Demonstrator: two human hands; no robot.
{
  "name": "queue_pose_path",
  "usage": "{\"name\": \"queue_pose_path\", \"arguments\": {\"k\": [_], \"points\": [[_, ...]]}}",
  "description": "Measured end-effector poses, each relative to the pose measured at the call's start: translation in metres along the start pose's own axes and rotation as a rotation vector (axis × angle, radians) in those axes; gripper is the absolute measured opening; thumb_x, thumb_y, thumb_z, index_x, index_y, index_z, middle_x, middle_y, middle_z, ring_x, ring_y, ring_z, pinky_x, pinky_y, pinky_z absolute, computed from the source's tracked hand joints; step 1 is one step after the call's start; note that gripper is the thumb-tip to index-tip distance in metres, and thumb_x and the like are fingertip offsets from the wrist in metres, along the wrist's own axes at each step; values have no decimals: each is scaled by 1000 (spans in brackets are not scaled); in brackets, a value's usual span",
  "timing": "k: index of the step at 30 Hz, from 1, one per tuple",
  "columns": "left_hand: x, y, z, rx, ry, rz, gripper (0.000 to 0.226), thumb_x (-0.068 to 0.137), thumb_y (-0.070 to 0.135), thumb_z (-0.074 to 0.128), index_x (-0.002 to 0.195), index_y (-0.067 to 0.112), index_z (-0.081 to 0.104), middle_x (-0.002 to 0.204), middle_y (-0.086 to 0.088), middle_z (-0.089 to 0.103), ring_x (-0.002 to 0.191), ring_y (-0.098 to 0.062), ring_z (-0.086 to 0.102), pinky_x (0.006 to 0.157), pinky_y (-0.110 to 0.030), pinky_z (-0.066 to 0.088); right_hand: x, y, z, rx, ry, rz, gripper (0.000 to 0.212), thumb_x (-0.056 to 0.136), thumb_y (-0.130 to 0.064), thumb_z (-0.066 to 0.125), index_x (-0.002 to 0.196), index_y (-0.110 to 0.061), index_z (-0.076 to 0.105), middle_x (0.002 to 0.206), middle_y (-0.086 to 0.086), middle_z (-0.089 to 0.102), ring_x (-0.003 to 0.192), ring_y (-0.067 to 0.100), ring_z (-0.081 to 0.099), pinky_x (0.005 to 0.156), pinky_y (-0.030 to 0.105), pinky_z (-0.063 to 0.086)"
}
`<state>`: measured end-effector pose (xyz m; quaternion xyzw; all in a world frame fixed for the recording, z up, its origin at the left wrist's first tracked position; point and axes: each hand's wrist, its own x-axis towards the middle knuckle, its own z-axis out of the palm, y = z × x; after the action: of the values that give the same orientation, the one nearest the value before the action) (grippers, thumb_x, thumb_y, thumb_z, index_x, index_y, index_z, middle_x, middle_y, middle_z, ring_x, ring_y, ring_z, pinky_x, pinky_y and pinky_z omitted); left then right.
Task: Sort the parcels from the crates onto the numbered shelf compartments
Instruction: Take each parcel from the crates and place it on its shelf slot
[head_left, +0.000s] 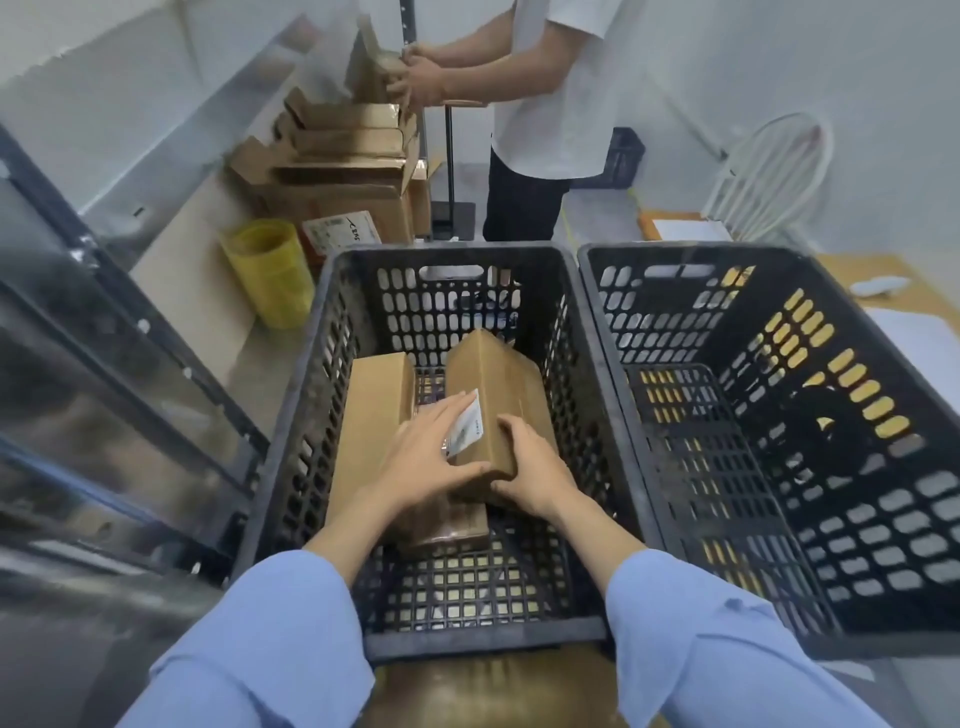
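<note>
Two black slotted crates stand side by side in front of me. The left crate (311, 395) holds a few brown cardboard parcels. One tilted parcel (498, 384) with a white label is gripped from both sides: my left hand (431, 457) lies over its label side and my right hand (530, 467) clasps its near right corner. A second flat parcel (371, 415) lies to the left, and another lies partly hidden under my hands. The right crate (753, 395) holds no parcels that I can see.
A dark metal shelf unit (104, 338) runs along the left. Another person in a white shirt (550, 104) stands behind the crates handling stacked cardboard boxes (343, 171). A yellow bin (270, 270) sits on the floor, a white chair (769, 171) stands far right.
</note>
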<state>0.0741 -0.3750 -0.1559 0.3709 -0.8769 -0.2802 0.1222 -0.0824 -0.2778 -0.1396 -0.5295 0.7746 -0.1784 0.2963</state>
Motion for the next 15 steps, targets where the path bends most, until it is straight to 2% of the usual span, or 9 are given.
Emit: {"name": "queue_pose_path", "arguments": {"k": [5, 7, 12, 15], "points": [[0, -6, 3, 8, -28, 37, 94, 72, 71, 64, 151, 42, 24, 159, 15, 26, 145, -8, 24, 114, -45, 23, 5, -3, 3, 128, -33, -42, 80, 84, -22, 76, 148, -29, 29, 145, 6, 45, 134, 25, 42, 112, 45, 35], [-1, -8, 4, -5, -41, 27, 93, 72, 68, 68, 151, 38, 29, 159, 13, 27, 145, -8, 24, 115, -44, 22, 5, -4, 4, 222, -32, -69, 80, 82, -15, 78, 147, -26, 32, 146, 3, 45, 136, 19, 40, 116, 42, 33], [-2, -11, 2, -75, -16, 11, 83, 74, 43, 81, 145, 22, 45, 154, 6, 35, 143, -12, 29, 118, -44, 25, 7, -5, 5, 331, -20, -58, 78, 78, -2, 79, 144, -17, 40, 145, -1, 47, 133, 8, 41, 114, 24, 31], [-5, -10, 1, -124, 13, -10, 78, 70, 32, 86, 137, 13, 52, 150, 0, 40, 139, -16, 35, 117, -40, 28, 8, -5, 5, 313, 11, -17, 81, 76, -4, 82, 144, -17, 40, 144, 1, 47, 135, 13, 42, 114, 28, 33]]}}
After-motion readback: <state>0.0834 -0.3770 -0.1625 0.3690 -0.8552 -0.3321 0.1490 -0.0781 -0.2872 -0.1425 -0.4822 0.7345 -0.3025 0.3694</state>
